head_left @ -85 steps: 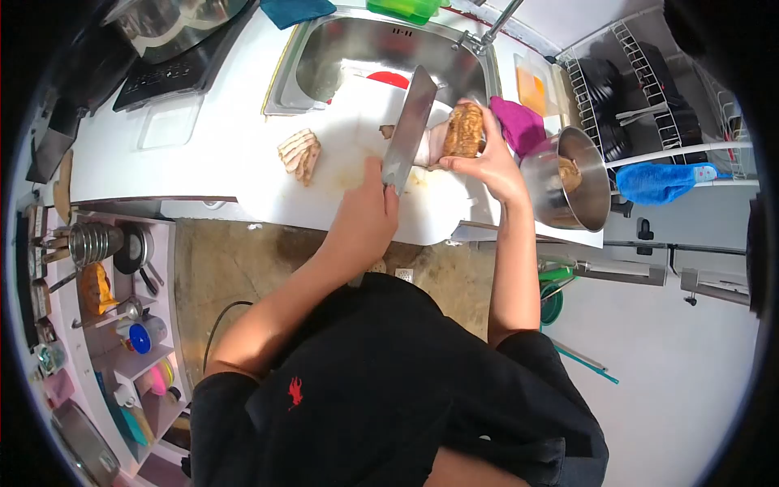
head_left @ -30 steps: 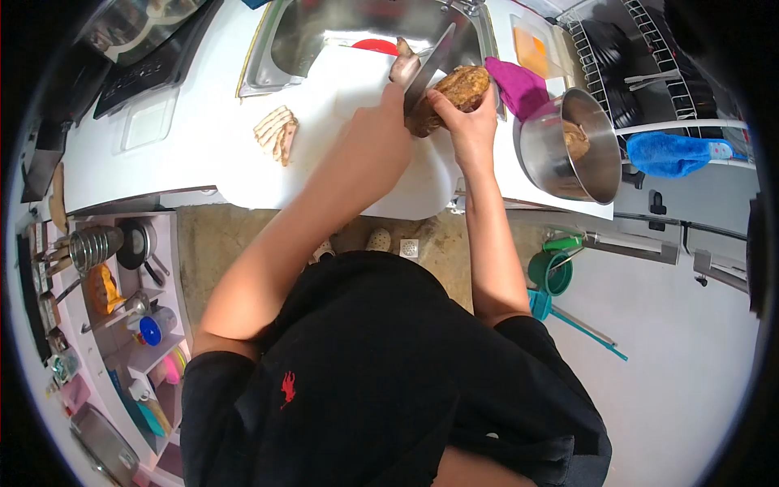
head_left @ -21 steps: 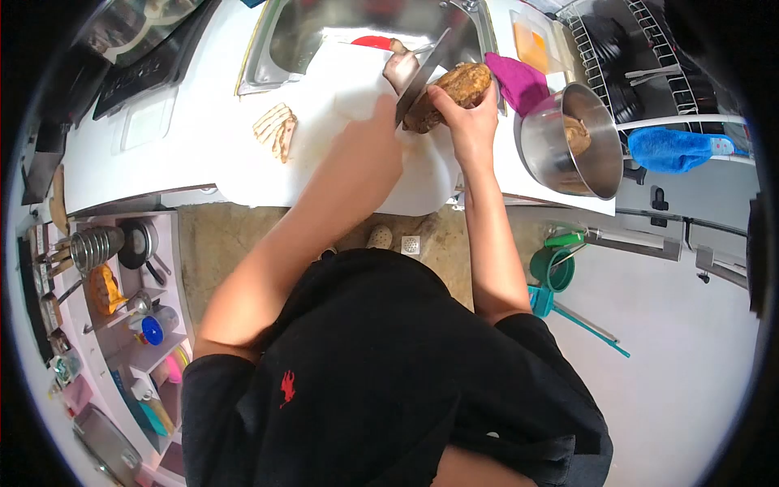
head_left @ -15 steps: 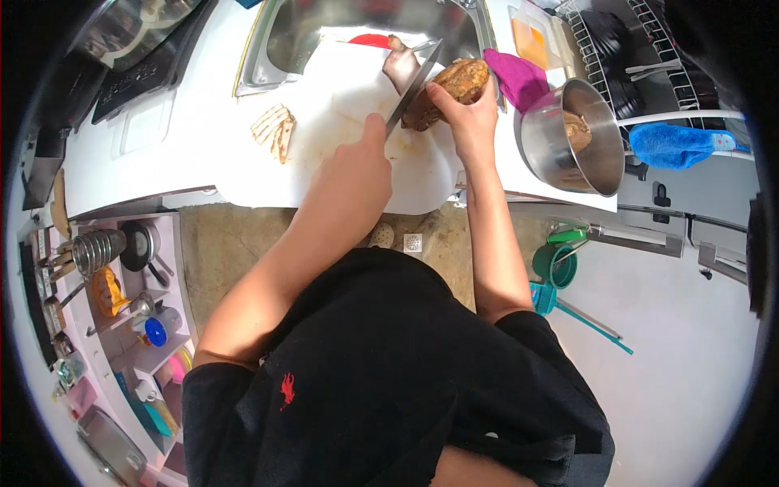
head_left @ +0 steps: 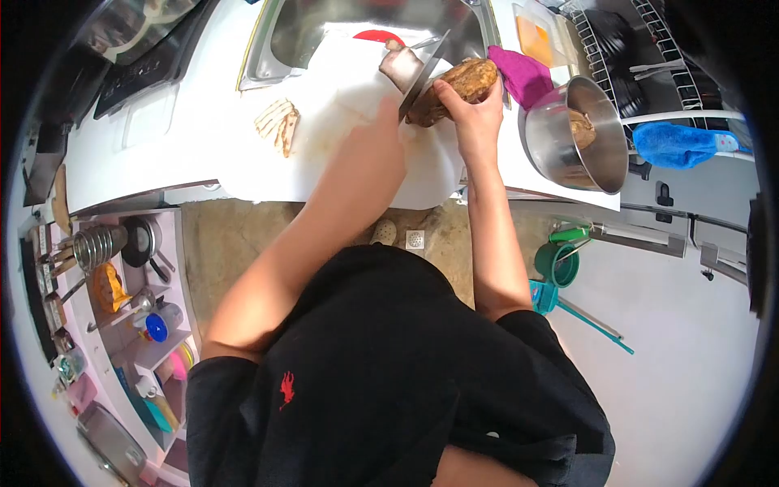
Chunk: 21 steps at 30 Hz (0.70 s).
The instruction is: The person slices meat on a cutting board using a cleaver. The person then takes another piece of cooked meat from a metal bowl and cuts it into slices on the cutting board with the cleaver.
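My left hand (head_left: 376,144) is closed around the handle of a kitchen knife (head_left: 425,75), with its blade pointing away from me. The blade stands against or just beside the left end of a brown, rough-skinned chunk of food (head_left: 472,79); its exact kind I cannot tell. My right hand (head_left: 477,114) grips that chunk from the right, thumb on the near side. Left of the blade lies a pinkish-white piece (head_left: 401,68) with a nub on top. Pale slices (head_left: 277,125) with brown edges lie together at the left of the white cutting board (head_left: 420,183).
Behind the board is a steel sink (head_left: 316,28) with a red item (head_left: 378,36). On the right stand a purple cloth (head_left: 523,77), a steel pot (head_left: 560,158) holding a brown chunk, and a container with something orange (head_left: 533,40). A blue cloth (head_left: 673,144) hangs on the rack.
My left hand and the knife have shifted slightly right and away from me, with some blur. The brown chunk and my right hand sit marginally further right, and the whole view has moved a little.
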Available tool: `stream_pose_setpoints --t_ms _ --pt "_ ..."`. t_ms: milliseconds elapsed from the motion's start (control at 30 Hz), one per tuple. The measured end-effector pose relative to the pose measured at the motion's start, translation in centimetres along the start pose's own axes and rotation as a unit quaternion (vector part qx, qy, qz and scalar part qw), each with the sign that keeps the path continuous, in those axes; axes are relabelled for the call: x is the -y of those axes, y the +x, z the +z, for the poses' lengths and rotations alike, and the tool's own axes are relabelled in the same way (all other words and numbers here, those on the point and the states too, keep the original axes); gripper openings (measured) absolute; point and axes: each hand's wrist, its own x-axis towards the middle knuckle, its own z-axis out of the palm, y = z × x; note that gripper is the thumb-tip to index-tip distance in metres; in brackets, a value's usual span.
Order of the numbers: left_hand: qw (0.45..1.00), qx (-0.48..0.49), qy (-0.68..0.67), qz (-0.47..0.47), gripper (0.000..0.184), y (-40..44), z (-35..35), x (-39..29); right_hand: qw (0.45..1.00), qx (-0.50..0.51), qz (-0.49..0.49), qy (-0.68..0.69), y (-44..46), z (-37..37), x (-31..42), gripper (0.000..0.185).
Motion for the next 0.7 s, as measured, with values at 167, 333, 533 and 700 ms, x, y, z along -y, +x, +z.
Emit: stream_pose_setpoints --t_ms 167,333,533,700 --pt "0.996 0.045 0.046 -0.055 0.02 -2.2 -0.7 -0.1 0.999 0.027 0.023 0.039 -0.3 -0.7 0.2 0.06" --pt "0.998 0.026 0.054 -0.025 0.023 -1.3 0.2 -0.6 0.998 0.036 0.009 0.045 -0.5 -0.9 -0.1 0.059" --pt "0.998 -0.021 0.044 0.043 0.022 1.4 1.1 -0.5 0.999 0.03 -0.031 0.005 -1.3 -0.6 0.8 0.059" --pt "0.999 -0.009 0.023 0.026 0.021 0.6 0.3 0.1 1.0 0.001 -0.028 -0.012 -1.0 -0.3 0.5 0.058"
